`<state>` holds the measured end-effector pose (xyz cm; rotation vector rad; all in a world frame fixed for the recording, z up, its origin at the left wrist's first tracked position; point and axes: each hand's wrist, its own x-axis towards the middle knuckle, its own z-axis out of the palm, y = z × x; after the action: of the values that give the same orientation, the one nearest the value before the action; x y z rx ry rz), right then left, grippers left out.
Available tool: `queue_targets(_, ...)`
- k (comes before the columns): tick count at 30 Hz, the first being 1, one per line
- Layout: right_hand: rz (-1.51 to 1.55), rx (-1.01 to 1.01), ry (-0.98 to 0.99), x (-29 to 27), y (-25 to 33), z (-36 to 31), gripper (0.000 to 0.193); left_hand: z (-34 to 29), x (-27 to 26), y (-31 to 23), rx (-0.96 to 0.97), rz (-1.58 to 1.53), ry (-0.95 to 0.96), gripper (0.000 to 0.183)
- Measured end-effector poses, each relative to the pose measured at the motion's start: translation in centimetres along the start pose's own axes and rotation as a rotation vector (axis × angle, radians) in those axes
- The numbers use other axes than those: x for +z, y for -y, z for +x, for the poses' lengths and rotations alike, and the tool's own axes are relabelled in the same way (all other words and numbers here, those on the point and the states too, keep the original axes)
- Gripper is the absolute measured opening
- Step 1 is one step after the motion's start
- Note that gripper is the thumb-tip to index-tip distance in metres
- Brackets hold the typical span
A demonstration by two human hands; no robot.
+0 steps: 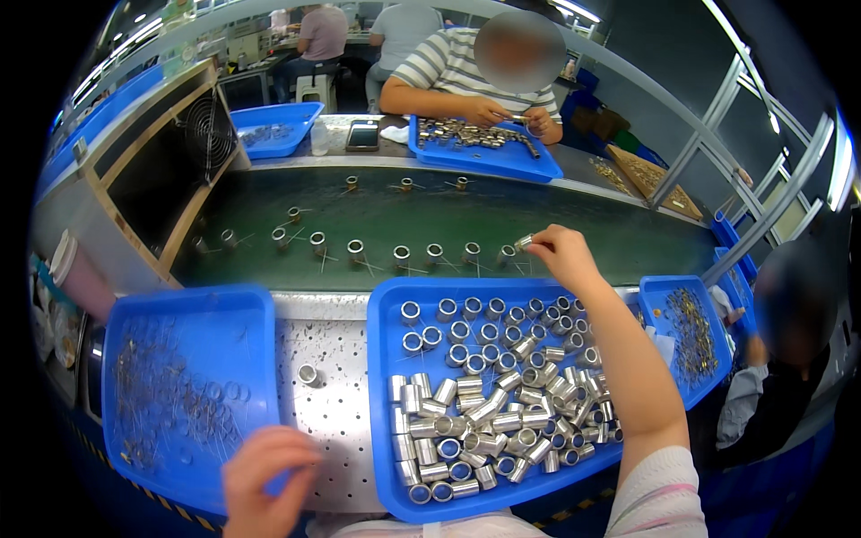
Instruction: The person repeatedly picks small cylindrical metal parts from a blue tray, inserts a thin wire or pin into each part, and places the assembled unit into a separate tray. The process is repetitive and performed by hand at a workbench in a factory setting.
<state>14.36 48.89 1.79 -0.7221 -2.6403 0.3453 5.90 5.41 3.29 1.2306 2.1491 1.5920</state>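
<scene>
My right hand (567, 255) reaches over the green belt (574, 215), thumb and fingertips pinching a short metal sleeve (524, 242). That sleeve is just above the right end of a row of upright metal sleeves (356, 248), which have thin wires sticking out at their bases. Below my right arm, a blue tray (381, 359) holds many shiny sleeves, some upright, many on their sides. My left hand (269, 480), slightly blurred, hovers by the left blue tray (260, 359), thumb apart from curved fingers and nothing visible between them. Fine wire rings (215, 392) with long tails lie in that tray.
Between the trays, one sleeve (308, 375) stands on a perforated metal plate (336, 430). Across the belt, a person in a striped shirt handles small parts over a blue tray (538, 170). A fan box (157, 166) is at the belt's left; another parts tray (655, 291) sits right.
</scene>
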Motion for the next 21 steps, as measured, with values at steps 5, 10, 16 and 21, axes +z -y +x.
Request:
queue_targets(5, 0.525, -0.124, 0.143, -2.9, 9.5, -9.9, 0.008, 0.2, 5.0, 0.1, -0.371, -0.824, 0.335, 0.033)
queue_targets(10, 0.673, -0.348, 0.114, -3.1, 12.9, -17.7, 0.02, 1.0, 8.7, -0.6, -0.483, -0.996, 0.423, 0.037)
queue_targets(16, 0.713, -0.336, -0.005, -2.1, 13.6, -21.2, 0.022, -0.1, 9.7, -0.9, -0.312, -0.868, 0.394, 0.027)
queue_targets(21, 0.977, -0.071, 0.079, -1.2, 13.7, -22.6, 0.017, 0.5, 9.9, -0.4, 0.383, -0.253, 0.2, 0.028)
